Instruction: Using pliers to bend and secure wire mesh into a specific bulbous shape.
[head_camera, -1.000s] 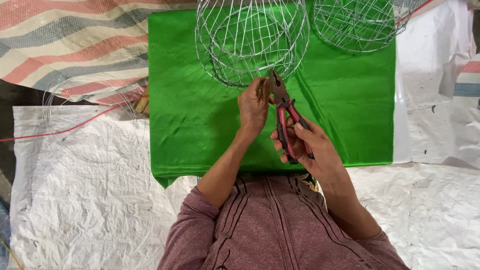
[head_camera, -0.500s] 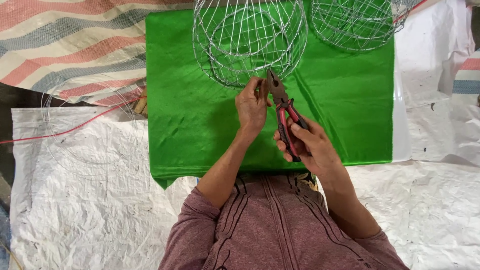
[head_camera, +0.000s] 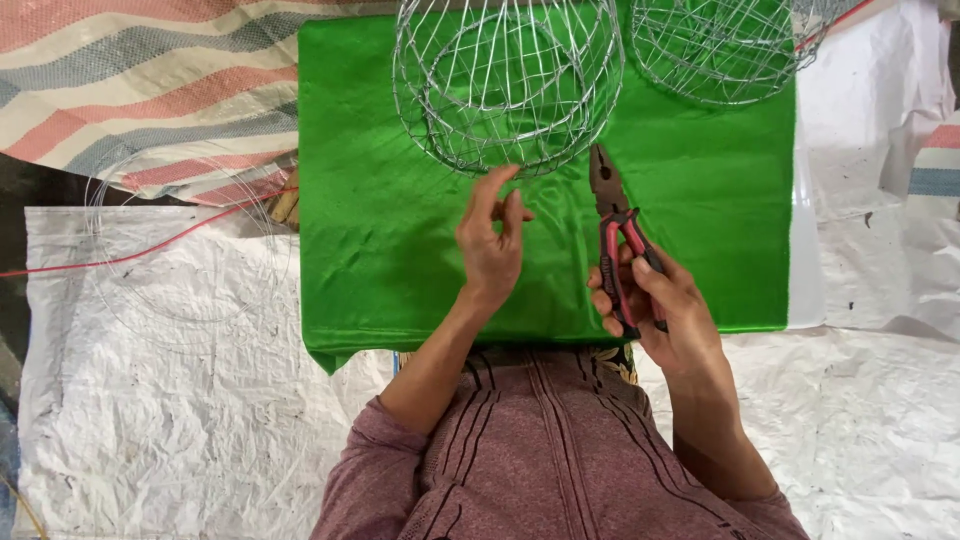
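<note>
A round wire basket (head_camera: 507, 85) stands on a green cloth (head_camera: 390, 230) in front of me. My left hand (head_camera: 490, 245) is just below the basket's near rim, fingers loosely curled and holding nothing, its fingertips close to the wire. My right hand (head_camera: 655, 310) grips the red-and-black handles of a pair of pliers (head_camera: 612, 225), whose jaws point up toward the basket's lower right edge without touching it.
A second wire basket (head_camera: 715, 45) sits at the top right of the green cloth. A striped sheet (head_camera: 130, 90) lies at the upper left, white woven sacking (head_camera: 150, 400) covers the floor, and loose wire loops with a red wire (head_camera: 150, 255) lie at left.
The pliers have come away from the basket rim and moved right. My left hand has let go of the wire and dropped slightly, its fingers apart.
</note>
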